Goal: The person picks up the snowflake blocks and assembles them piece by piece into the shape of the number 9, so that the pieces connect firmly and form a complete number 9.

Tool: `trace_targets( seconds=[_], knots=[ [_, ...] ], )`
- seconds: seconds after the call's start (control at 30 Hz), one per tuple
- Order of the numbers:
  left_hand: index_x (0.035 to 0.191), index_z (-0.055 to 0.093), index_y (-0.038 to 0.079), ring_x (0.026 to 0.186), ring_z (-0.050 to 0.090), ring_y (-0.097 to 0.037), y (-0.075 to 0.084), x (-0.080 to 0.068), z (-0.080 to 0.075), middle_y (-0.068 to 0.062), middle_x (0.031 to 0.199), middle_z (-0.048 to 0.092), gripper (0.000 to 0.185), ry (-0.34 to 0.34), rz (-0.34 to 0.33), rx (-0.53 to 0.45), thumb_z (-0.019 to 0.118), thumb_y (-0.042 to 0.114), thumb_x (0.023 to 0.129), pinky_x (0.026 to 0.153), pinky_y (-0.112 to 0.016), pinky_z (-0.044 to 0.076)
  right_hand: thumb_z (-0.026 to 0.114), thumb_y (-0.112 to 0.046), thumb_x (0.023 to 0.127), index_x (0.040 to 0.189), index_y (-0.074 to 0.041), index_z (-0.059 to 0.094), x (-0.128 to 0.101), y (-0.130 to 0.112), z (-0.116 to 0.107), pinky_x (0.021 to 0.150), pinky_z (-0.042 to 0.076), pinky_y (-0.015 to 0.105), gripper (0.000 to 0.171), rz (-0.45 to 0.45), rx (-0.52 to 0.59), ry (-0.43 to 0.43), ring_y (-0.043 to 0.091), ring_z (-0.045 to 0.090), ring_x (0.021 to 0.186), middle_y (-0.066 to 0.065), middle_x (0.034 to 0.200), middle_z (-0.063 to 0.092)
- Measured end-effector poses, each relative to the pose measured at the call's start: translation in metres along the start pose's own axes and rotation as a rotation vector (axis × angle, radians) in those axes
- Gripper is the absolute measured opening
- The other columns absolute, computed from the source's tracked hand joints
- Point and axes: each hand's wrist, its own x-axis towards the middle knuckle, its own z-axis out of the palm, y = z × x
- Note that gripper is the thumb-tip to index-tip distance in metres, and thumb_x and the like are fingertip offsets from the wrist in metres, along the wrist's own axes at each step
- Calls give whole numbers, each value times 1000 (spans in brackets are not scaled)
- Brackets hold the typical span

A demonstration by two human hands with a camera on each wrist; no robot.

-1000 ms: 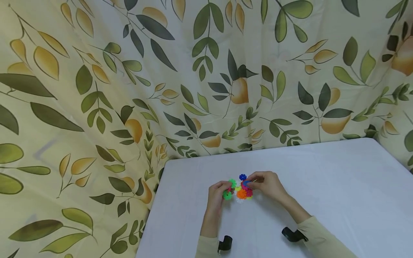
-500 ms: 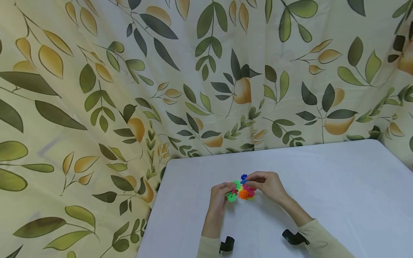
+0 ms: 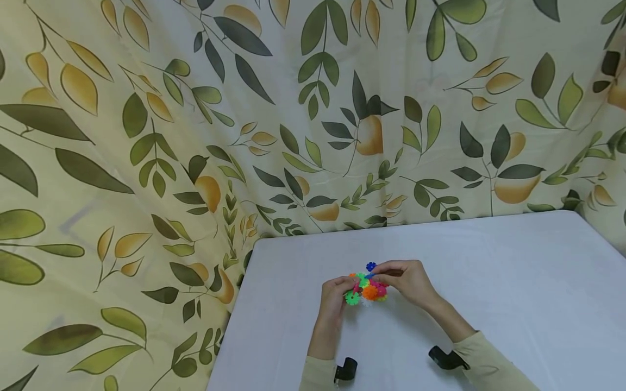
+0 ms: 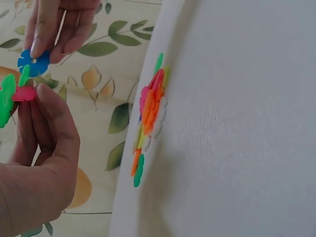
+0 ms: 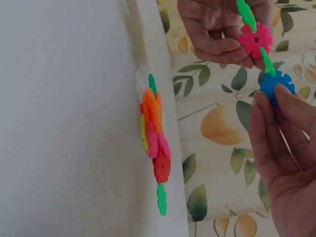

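Blue disc [image 5: 277, 88]: toothed at its rim, with a small hole in the middle; it is held up between the two hands, above the level of the table [image 3: 489, 271].
Right hand [image 3: 405, 279]: thumb and fingers are together on the blue disc, pinching it at the side which is away from the left hand.
Left hand [image 3: 333, 296]: thumb and fingertips are closed on the pink disc [image 5: 256, 39], which has also a toothed rim and a small hole.
Small green disc [image 5: 266, 61]: almost edge-on in the right wrist view, it stands between the pink disc and the blue disc and meets both rims; how deep it sits in the blue one cannot be told.
Second green disc [image 5: 246, 15]: attached to the pink disc, at the side opposite to the blue disc.
Pile of discs [image 4: 150, 116]: on the table near the hands, with orange, pink, yellow, white and green pieces overlapping one another.
Red disc [image 5: 162, 168]: toward one end of this pile, beside a green piece.
Dark blue disc [image 3: 371, 266]: at the far side of the pile in the head view, near the right fingertips.
Table cover: plain white cloth.
Sleeves [image 3: 494, 359]: beige, on both arms, with a black device [image 3: 446, 358] at each wrist.
Curtain [image 3: 293, 136]: cream, printed with leaves and orange fruits, hanging behind the table and at its left.
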Motion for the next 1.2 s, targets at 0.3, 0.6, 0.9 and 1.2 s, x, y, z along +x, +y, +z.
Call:
trace_targets(
  seconds=[0.3,0.6,0.9,1.2],
  knots=[
    [88,72,-7,69,69,-14,-1,-2,1,-9,86,67,13,-31,7,-51,67,4,93,66,-21,59,77,6,89,103,-3,81,-1,-1,6,75,62,36,17,-98,1,-4,38,76,84,14,97,78],
    [94,69,-1,77,70,-16,-4,-2,6,-6,92,64,6,-86,0,-78,67,4,98,75,-26,61,81,5,86,110,-1,80,0,1,2,75,61,26,25,-67,-95,33,27,78,88,12,104,79],
    [111,62,-1,82,71,-18,-6,-5,5,-8,97,62,11,-138,-9,-82,62,2,100,76,-26,61,83,-5,86,111,-2,78,-1,19,-16,67,59,32,25,167,-507,90,25,75,84,18,106,76],
    [105,54,0,82,68,-18,-9,-3,2,-8,94,56,6,-152,-10,-55,56,3,101,74,-24,59,79,-5,88,122,1,73,1,36,-19,77,60,45,35,228,-666,-25,26,67,88,21,113,65]
  ],
)
